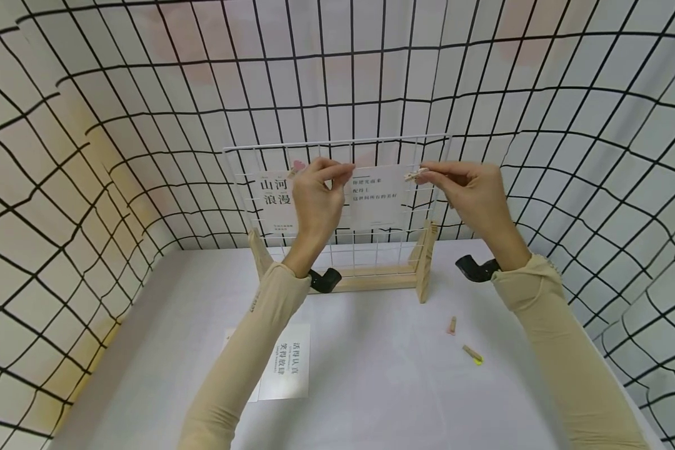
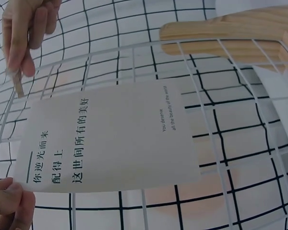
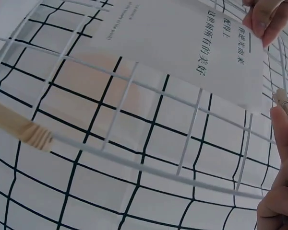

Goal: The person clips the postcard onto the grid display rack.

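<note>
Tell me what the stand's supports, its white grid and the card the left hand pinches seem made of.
Supports: bare-looking pale wood; grain shows.
White grid: probably painted or coated metal wire, from its thin bars.
Card: likely matte paper stock, thin and printed, showing little shine.

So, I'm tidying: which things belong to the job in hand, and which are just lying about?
In use:
card in the left grip
clothespin in the right grip
wire rack with second card
wooden stand

Lying about, perhaps spares:
pink-tipped clothespin
yellow-tipped clothespin
cards on table
</note>
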`<state>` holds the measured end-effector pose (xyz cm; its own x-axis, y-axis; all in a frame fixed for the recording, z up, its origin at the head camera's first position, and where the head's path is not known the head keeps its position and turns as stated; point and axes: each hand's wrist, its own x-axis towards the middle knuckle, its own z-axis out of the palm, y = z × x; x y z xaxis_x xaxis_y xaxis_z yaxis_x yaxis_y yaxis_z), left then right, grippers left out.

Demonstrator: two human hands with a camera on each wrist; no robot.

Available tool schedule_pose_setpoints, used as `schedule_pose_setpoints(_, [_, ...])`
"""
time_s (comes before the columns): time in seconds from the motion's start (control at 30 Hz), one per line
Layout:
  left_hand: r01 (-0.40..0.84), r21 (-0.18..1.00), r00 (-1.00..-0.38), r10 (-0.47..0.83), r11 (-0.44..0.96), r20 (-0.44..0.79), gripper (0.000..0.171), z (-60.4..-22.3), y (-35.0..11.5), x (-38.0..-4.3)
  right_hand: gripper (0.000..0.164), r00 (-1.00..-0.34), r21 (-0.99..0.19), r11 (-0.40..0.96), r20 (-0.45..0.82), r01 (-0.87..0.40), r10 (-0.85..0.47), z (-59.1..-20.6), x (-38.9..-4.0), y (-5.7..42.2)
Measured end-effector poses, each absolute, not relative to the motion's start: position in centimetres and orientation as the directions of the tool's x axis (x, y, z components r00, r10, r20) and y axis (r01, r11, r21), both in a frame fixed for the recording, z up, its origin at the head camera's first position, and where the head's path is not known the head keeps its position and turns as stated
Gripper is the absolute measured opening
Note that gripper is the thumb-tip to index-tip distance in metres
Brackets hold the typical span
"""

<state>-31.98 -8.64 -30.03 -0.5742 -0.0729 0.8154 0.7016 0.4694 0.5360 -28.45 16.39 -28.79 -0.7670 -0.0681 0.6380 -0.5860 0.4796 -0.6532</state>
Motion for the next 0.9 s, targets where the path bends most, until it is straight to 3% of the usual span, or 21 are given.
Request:
schedule_pose_setpoints(0.47, [0.655, 0.523, -0.576, -0.087, 0.545, 0.812, 0.007, -29.9, -8.4, -31.9, 0.012, -0.728, -0.574, 0.557, 0.681, -0.600, -0.082, -26.4, -30.8, 13.9])
schedule_pose_setpoints(0.9, [0.634, 0.521, -0.561, -0.124, 0.571, 0.818, 0.008, -29.9, -7.9, -31.6, 0.016, -0.780, -0.534, 0.669, 0.616, -0.517, -0.110, -25.1, -31.1, 12.7])
